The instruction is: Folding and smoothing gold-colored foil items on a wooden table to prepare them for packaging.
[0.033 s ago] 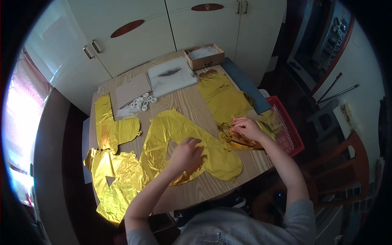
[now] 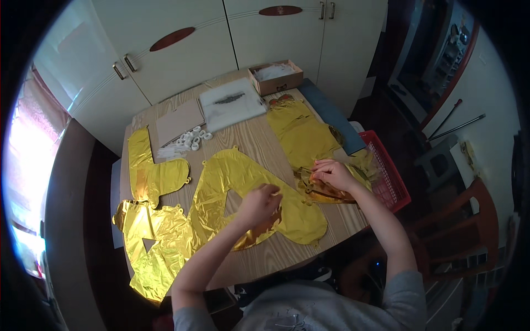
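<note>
A flat gold foil balloon shaped like a letter A (image 2: 218, 165) lies across the middle of the table. Over its right leg is my left hand (image 2: 258, 207), fingers curled inward; what they hold, if anything, is hidden. My right hand (image 2: 333, 173) pinches the crumpled edge of another gold foil balloon (image 2: 323, 193) at the table's right side. Beyond that hand lies a stack of flat gold foil balloons (image 2: 303, 132). More gold foil pieces rest on the left: an angular one (image 2: 144, 171) and a shiny wrinkled one (image 2: 160, 226) at the near corner.
White ribbon rolls (image 2: 194, 138) sit beside thin white sticks (image 2: 172, 150). Behind them are a cardboard sheet (image 2: 179, 120), a pack in clear plastic (image 2: 232, 105) and an open cardboard box (image 2: 280, 83). A red basket (image 2: 389, 171) stands off the right edge, near a wooden chair (image 2: 469, 220).
My left hand has shifted slightly to the right over the A-shaped balloon. My right hand stays at the same spot on the crumpled foil.
</note>
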A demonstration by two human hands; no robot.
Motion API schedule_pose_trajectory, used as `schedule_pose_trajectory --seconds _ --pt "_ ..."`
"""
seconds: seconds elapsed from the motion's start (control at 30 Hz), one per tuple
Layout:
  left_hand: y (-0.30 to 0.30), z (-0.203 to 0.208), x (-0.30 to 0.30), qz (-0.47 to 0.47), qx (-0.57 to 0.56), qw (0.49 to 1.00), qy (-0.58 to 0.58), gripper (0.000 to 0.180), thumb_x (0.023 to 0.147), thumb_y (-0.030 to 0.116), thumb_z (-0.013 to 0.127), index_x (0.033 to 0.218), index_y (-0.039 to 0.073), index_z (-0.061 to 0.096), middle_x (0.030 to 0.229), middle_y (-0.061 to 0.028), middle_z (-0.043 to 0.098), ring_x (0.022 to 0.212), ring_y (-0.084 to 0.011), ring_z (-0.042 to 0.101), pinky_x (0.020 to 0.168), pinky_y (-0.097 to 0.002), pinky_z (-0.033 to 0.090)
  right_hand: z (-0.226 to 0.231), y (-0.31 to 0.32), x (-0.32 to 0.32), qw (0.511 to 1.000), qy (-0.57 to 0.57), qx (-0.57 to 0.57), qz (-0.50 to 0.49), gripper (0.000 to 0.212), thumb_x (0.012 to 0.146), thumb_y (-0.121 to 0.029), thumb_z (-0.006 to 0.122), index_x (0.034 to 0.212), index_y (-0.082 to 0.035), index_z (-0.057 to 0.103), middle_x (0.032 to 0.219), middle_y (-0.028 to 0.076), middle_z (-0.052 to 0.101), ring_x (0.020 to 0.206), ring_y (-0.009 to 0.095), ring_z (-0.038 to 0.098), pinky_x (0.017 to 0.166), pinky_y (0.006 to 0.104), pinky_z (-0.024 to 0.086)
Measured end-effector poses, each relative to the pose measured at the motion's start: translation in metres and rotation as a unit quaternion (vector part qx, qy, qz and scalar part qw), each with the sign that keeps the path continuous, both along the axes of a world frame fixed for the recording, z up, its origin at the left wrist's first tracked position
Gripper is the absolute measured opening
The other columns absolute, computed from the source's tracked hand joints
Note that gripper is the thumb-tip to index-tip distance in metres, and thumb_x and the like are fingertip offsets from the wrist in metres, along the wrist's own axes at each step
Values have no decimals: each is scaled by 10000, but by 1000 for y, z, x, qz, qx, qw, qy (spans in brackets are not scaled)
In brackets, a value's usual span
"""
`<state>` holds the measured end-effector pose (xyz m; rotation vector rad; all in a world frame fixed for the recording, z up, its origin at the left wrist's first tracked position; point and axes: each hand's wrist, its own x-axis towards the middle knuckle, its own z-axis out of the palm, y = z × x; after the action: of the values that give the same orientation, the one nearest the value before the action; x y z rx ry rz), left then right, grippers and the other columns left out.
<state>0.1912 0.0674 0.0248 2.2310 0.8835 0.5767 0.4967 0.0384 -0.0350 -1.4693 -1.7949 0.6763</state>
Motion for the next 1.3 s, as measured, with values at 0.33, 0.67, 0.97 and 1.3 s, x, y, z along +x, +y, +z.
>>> schedule_pose_trajectory --seconds 0.33,0.67,0.97,1.3 --pt "14 -18 92 56 -427 901 -47 292 913 225 619 776 -33 610 604 -88 602 495 -128 572 457 -277 450 4 -3 -2 996 66 -38 -51 245 892 -273 671 944 -41 733 970 101 719 962 196 659 836 317 495" --pt "22 -4 83 43 128 986 98 258 878 278 612 820 27 631 719 -103 640 651 -244 630 599 -371 514 14 20 30 896 398 -125 -154 286 963 -265 584 981 7 670 846 35 668 733 89 605 656 245 487" --pt "65 -28 122 -118 283 925 225 824 772 654 581 1412 155 437 1496 -172 338 1415 -384 252 1126 -627 137 32 30 30 910 367 -150 -121 253 979 -224 532 1067 -20 652 887 47 675 739 113 636 668 251 515" --pt "78 -42 128 -111 224 927 281 1002 683 885 436 1503 338 255 1567 -175 174 1409 -522 98 1057 -733 113 78 39 116 703 673 -102 -207 304 989 -226 469 1142 -6 612 981 107 665 810 214 671 705 323 561"
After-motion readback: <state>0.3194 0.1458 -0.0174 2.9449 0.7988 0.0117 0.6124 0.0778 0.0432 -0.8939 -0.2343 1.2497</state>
